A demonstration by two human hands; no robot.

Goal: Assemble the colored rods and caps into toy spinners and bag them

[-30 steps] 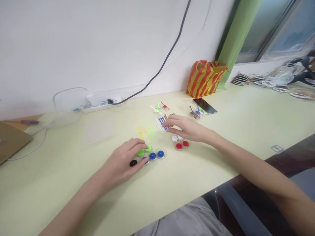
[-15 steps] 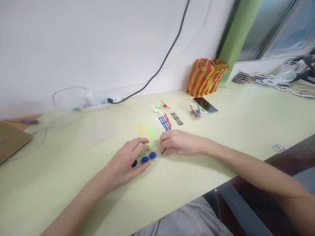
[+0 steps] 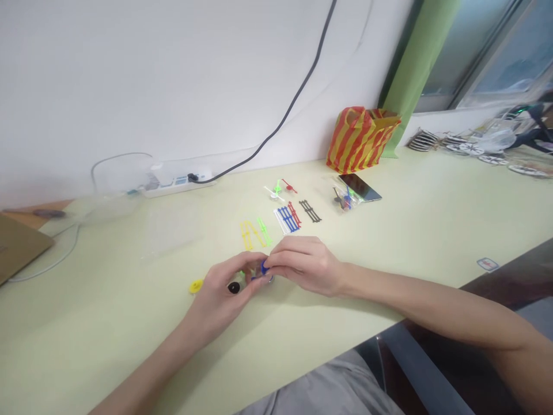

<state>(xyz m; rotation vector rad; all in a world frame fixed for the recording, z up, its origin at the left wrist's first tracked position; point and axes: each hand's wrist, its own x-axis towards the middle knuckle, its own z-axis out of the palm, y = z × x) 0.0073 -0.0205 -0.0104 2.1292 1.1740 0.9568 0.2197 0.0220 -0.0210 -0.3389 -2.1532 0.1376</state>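
My right hand (image 3: 302,265) is closed on a small blue disc (image 3: 264,266) above the table. The fingers of my left hand (image 3: 233,282) curve round the same disc from the left and seem to touch it. Beneath and between the hands are other discs, mostly hidden. A black disc (image 3: 234,287) lies by my left palm, and a yellow disc (image 3: 196,286) rests left of that hand. Beyond the hands lie yellow sticks (image 3: 247,235), green sticks (image 3: 264,231), blue sticks (image 3: 288,219), red sticks (image 3: 294,214) and black sticks (image 3: 310,211).
At the back stand a striped bag (image 3: 360,138) and a phone (image 3: 360,187), beside a packet of parts (image 3: 345,199). A power strip (image 3: 179,183) lies along the wall. Assembled pieces (image 3: 276,189) sit behind the sticks. Cardboard (image 3: 21,245) is at the left.
My right hand has moved left with the blue disc and now meets my left hand. My left fingers have drawn in around the disc. The yellow disc has come into view.
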